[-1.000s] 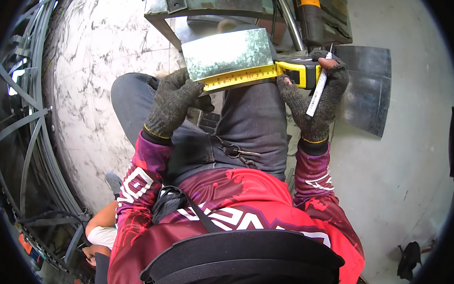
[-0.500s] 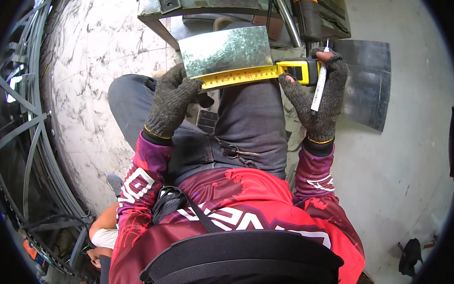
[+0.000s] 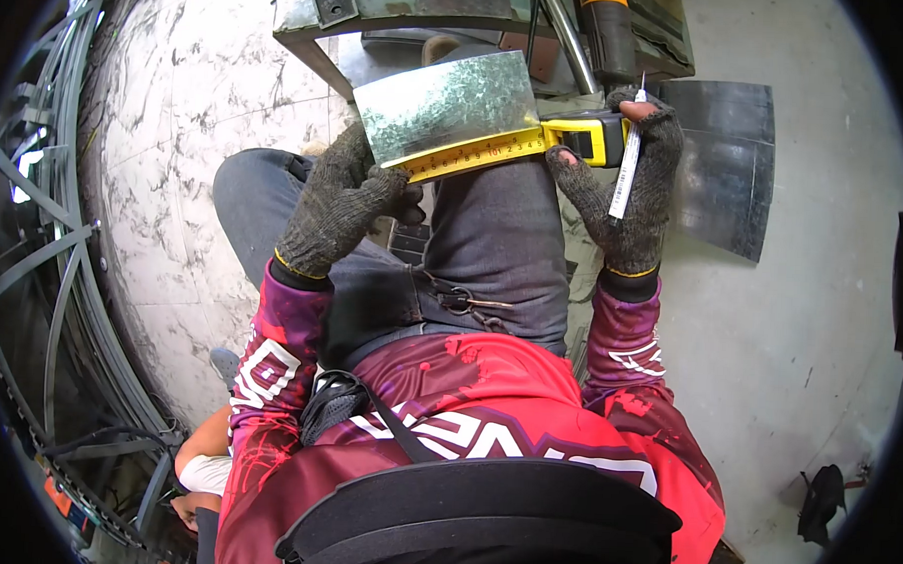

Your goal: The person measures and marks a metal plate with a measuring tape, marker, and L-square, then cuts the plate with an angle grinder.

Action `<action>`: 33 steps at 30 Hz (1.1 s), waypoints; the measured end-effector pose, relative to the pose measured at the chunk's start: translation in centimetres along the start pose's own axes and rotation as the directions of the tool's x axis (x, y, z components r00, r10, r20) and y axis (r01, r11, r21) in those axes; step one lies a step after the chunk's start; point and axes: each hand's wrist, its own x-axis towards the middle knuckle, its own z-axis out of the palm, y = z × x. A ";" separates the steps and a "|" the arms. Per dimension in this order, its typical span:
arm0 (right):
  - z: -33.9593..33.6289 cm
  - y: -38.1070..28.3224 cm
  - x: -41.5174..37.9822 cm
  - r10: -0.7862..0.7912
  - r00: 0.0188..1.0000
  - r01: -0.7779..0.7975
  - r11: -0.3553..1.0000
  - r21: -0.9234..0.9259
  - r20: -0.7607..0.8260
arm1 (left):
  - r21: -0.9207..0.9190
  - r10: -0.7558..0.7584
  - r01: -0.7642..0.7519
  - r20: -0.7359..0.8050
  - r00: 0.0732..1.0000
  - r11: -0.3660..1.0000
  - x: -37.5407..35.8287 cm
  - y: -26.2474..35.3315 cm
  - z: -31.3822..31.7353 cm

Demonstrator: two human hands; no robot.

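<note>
A shiny rectangular metal sheet [image 3: 446, 101] is held above my knees. The yellow blade of a tape measure [image 3: 586, 140] lies along its lower edge. My left hand [image 3: 345, 199], in a dark grey knit glove, pinches the sheet's lower left corner and the end of the blade. On the other side, my right hand [image 3: 629, 184], gloved with bare fingertips showing, holds the black and yellow tape case and a slim white marker [image 3: 626, 169], its thin tip pointing up. Part of the case is hidden behind the fingers.
A metal stand [image 3: 421, 12] with a black and orange tool [image 3: 607, 39] is beyond the sheet. Dark sheet metal [image 3: 724, 162] lies on the floor at right. Metal strips and frames [image 3: 64, 268] line the left side. Another person's arm [image 3: 205, 452] shows at lower left.
Both hands have shifted slightly left with the sheet and tape measure. The blade now tilts a little more, its left end lower, and the marker has moved left with my right hand.
</note>
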 end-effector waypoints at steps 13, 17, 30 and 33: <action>-0.1 1.2 0.8 -0.004 1.000 0.006 0.997 0.079 -0.028 | 0.019 0.034 -0.033 -0.015 0.999 0.999 -0.1 0.3 0.2; 0.5 0.1 1.0 0.021 1.000 -0.018 0.991 0.131 -0.023 | 0.059 0.037 -0.033 -0.061 0.997 0.998 -0.2 0.8 0.6; 0.5 0.1 0.9 0.092 0.993 -0.077 0.978 0.196 -0.071 | 0.079 0.041 -0.035 -0.065 0.997 0.996 -0.1 0.9 0.5; 0.3 -0.1 0.8 0.054 0.997 -0.049 0.994 0.097 -0.054 | 0.035 0.043 -0.041 -0.064 0.997 0.999 -0.1 1.3 0.8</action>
